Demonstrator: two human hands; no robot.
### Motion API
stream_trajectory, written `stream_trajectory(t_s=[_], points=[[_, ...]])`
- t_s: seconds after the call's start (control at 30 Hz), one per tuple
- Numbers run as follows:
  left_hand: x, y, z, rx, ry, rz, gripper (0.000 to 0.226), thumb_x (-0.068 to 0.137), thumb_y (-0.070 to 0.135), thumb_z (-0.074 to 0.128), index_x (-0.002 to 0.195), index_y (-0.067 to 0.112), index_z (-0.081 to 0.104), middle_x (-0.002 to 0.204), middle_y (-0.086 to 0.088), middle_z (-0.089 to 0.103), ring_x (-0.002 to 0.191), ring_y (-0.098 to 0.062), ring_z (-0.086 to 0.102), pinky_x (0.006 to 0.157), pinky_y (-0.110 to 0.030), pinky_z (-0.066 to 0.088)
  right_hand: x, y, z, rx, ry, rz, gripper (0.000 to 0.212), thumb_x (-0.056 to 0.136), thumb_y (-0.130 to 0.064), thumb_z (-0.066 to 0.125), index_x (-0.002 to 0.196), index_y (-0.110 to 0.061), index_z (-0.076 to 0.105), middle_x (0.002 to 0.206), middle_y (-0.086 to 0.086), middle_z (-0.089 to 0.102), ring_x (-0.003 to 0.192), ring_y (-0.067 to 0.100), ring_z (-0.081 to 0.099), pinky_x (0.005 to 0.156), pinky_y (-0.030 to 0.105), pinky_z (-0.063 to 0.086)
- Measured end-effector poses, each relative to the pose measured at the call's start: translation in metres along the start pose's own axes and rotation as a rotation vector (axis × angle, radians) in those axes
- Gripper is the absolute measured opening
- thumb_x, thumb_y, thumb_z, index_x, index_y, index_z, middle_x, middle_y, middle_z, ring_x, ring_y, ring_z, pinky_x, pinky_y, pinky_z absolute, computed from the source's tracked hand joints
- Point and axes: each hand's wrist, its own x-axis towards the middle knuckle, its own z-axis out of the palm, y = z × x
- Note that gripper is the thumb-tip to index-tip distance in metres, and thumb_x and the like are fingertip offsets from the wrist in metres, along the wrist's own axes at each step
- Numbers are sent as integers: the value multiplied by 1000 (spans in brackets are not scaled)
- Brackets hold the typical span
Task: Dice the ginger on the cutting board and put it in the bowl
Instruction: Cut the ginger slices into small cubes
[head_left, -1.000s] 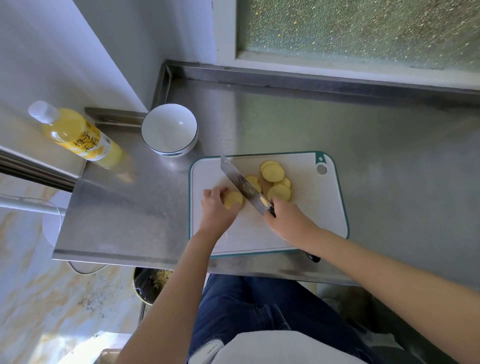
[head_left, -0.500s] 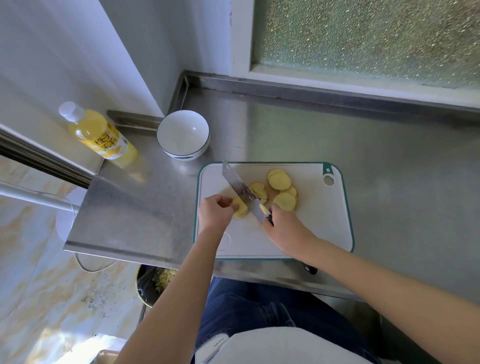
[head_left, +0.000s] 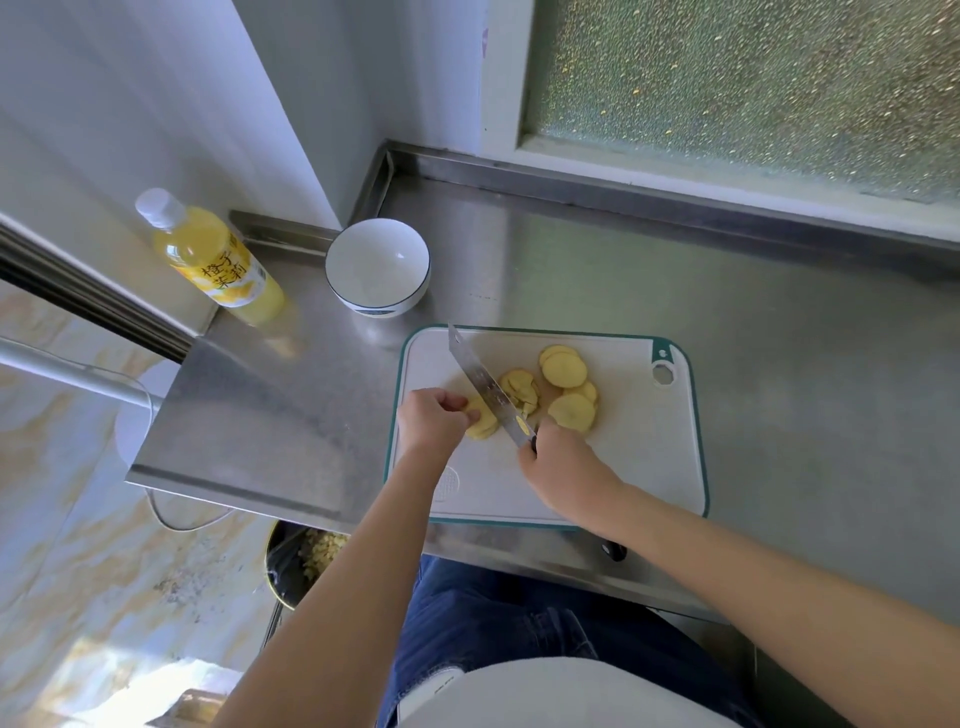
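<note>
A white cutting board (head_left: 639, 467) with a teal rim lies on the steel counter. Several yellow ginger slices (head_left: 563, 371) sit on its far half, with some cut strips (head_left: 522, 389) just right of the knife blade (head_left: 480, 379). My left hand (head_left: 431, 423) curls its fingers over a small stack of ginger slices (head_left: 480, 423) left of the blade. My right hand (head_left: 561, 470) grips the knife's black handle, with the blade angled away to the far left. An empty white bowl (head_left: 377, 266) with a dark rim stands beyond the board's left corner.
A bottle of yellow drink (head_left: 208, 257) stands left of the bowl by the wall. The steel counter (head_left: 779, 322) runs to the right under a frosted window. Below the counter's front edge a dark bin (head_left: 296, 561) holds yellow scraps.
The knife has kept slicing through the ginger stack under my left hand, and more strips lie right of the blade. The camera has shifted, so everything sits further right and lower in view.
</note>
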Motion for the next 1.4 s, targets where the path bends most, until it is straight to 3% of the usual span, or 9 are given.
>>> stream_trajectory(t_s=[0.27,0.43,0.57,0.73,0.87,1.07,1.17,1.27,1.4], points=[[3,-1,-1,-29,-25,-23,20,73,6,77,92,5,70,87,-1,63,83,-14,55,71,-21,41,15,-2,8,29,-12,-14,12,98,-19,37,94,-9,43,65,-3,40,56,8,39,46,21,24],[4,-2,0,-55,-19,-36,20,72,6,78,90,6,71,87,-2,64,83,-14,56,73,-21,41,16,3,15,24,29,-31,22,98,-18,35,104,-2,49,62,-5,36,65,17,43,46,19,24],[1,-2,1,-46,-10,-13,20,72,6,77,91,6,70,86,-1,64,81,-14,56,67,-20,41,17,5,11,51,1,-37,12,98,-19,35,92,-10,41,63,-5,38,55,6,37,46,20,24],[-1,-7,2,-29,30,40,22,72,8,78,93,6,70,83,-3,63,78,-15,56,53,-7,35,16,5,6,93,-40,-55,11,98,-19,37,90,-11,40,64,-3,40,56,8,39,47,22,27],[-3,-6,3,31,41,85,22,73,9,77,93,5,69,82,-3,62,79,-17,56,68,-20,41,19,8,4,110,-33,-38,31,99,-26,38,69,-19,35,62,-1,42,53,11,38,46,25,27],[-9,-10,5,73,44,149,20,81,14,69,100,6,66,85,-4,63,80,-17,56,71,-23,41,14,10,3,139,5,-40,24,98,-27,40,78,-13,43,64,-2,44,55,12,41,49,27,30],[-10,-13,5,47,55,167,24,87,17,63,107,5,64,94,-10,65,82,-18,55,73,-24,42,12,5,-4,123,34,-44,16,96,-22,41,86,-10,42,70,2,48,65,22,46,57,29,33],[-12,-16,5,50,76,176,24,85,18,64,107,6,64,97,-10,66,85,-19,57,75,-23,41,10,-1,-7,121,83,-51,15,96,-23,41,87,-11,42,89,15,58,76,28,50,64,28,35],[-15,-19,9,4,109,166,24,82,15,68,104,6,65,95,-8,67,81,-16,56,74,-23,41,5,-5,-8,102,89,-72,14,95,-22,42,87,-10,42,88,15,56,73,26,49,62,29,35]])
